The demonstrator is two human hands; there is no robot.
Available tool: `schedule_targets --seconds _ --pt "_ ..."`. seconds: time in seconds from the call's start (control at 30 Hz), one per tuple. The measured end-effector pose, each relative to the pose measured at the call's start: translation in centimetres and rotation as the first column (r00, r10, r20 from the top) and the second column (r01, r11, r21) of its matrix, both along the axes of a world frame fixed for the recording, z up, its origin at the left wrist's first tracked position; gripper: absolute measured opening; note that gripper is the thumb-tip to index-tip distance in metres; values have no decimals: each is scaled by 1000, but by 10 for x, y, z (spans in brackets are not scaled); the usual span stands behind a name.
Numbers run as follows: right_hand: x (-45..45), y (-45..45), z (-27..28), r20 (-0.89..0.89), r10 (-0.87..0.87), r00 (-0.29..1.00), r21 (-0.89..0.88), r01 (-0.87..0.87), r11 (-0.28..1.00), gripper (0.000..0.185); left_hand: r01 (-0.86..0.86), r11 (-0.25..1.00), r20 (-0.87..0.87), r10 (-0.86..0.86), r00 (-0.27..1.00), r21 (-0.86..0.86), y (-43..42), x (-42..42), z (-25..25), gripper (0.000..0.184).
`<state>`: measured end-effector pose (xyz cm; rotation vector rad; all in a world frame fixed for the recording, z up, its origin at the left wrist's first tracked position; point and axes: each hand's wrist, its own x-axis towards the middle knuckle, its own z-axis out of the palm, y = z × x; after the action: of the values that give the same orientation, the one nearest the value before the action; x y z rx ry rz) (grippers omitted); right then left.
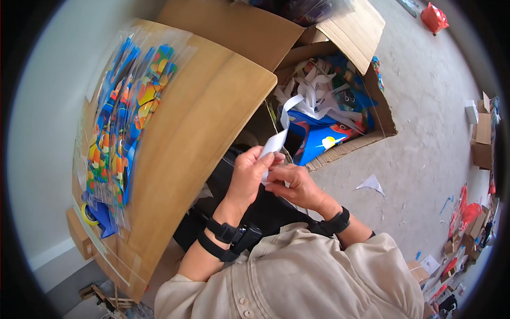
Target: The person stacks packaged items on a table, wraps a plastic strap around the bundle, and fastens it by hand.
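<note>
Across the left half of the frame, a pale wooden table [196, 117] with a rounded corner runs on a slant beside a whitish wall [48, 133]. Clear plastic packets [127, 125] with bright blue, green, orange and yellow prints lie overlapped along its far-left side, and a yellow-rimmed tape roll [87, 215] sits with a blue piece at its lower-left edge. A brown cardboard panel [234, 32] stands behind the table's upper end.

Right of the table, at upper centre, an open cardboard box [383, 109] holds a tangle of white strips [319, 85] over blue printed pieces [313, 139]. Grey floor [419, 122] fills the right side, with a white scrap [371, 184] right of centre, a red bag [434, 19] at upper right, and cartons [482, 135] and mixed litter along the right edge.

At the middle of the frame, between table and box, is a white strip [275, 142], its upper length curling toward the tangle; where it ends is hard to tell. The left hand [247, 173] pinches it between thumb and curled fingers. Just beside, the right hand [297, 185] is half closed, fingertips gathered at the strip's lower part; its exact grip is hidden. Any lettering on the packets or cartons is too small to read.
</note>
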<state>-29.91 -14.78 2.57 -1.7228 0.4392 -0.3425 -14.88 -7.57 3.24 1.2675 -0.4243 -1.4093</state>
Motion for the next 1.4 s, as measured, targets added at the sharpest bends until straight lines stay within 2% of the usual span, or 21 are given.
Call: schedule_targets --seconds 0.03,0.1,0.13,0.2,0.27,0.37,0.43,0.47,0.53,0.6,0.73,0.8,0.87,0.97,1.0,1.03,1.1,1.27,1.33,1.37,1.4 --pt "-2 2 -1 -1 4 1000 6 -4 1000 11 -67 998 -48 66 997 -19 2 2 0 28" --pt "-4 2 -3 -31 68 997 277 -57 959 12 -194 980 -84 190 978 -45 2 9 10 21" --pt "-6 -3 -7 -2 17 1000 406 -15 914 15 -221 971 -82 214 973 -93 5 16 13 23" --pt "-17 -27 -8 -27 -52 998 503 59 862 15 -355 923 -114 341 933 -145 11 36 27 22" --pt "-27 -42 -20 36 -139 990 572 94 815 12 -441 874 -200 404 893 -204 19 61 40 20" --pt "-32 -54 -14 -18 -96 995 585 89 806 12 -541 821 -282 484 829 -181 29 86 52 18" --pt "-30 -57 -13 -51 -65 997 576 83 813 14 -533 795 -373 419 828 -288 42 104 51 18" --pt "-28 -57 -11 -63 -61 996 575 86 813 15 -542 788 -360 435 825 -292 48 109 51 18" --pt "-24 -56 -12 -45 -89 995 644 97 759 16 -727 669 -251 686 684 -152 57 114 60 19" --pt "-20 -54 -13 -35 -120 992 706 109 700 17 -761 631 -224 729 647 -148 69 126 64 20" --pt "-8 -50 -7 -159 -88 983 587 165 793 19 -817 559 -114 811 575 -143 101 153 71 21" --pt "1 -47 -3 -275 -78 958 272 155 950 20 -861 494 -30 865 501 -121 116 167 73 24" --pt "15 -45 8 -264 -50 963 247 118 962 20 -879 426 69 904 422 -215 136 186 68 22" --pt "34 -43 7 -202 -9 979 550 121 826 13 -845 474 130 880 456 -247 163 201 78 22" --pt "39 -41 9 -209 -7 978 541 122 832 13 -823 495 134 869 477 -279 171 210 76 24" --pt "47 -36 13 -213 -6 977 584 132 801 14 -869 409 114 913 393 -280 174 217 75 26" --pt "56 -32 17 -223 0 975 647 148 748 21 -889 386 102 922 373 -246 190 230 77 30" --pt "69 -25 9 -221 30 975 651 125 748 21 -918 332 121 942 313 -214 210 239 83 34" --pt "74 -22 -1 -183 -185 965 179 218 959 22 -909 355 127 934 334 -217 217 242 81 34" --pt "76 -23 -2 -186 -179 966 173 212 962 22 -894 393 148 918 367 -217 220 243 80 33" --pt "82 -21 8 -192 -264 945 -48 259 965 24 -877 430 170 901 400 -216 219 242 80 32"
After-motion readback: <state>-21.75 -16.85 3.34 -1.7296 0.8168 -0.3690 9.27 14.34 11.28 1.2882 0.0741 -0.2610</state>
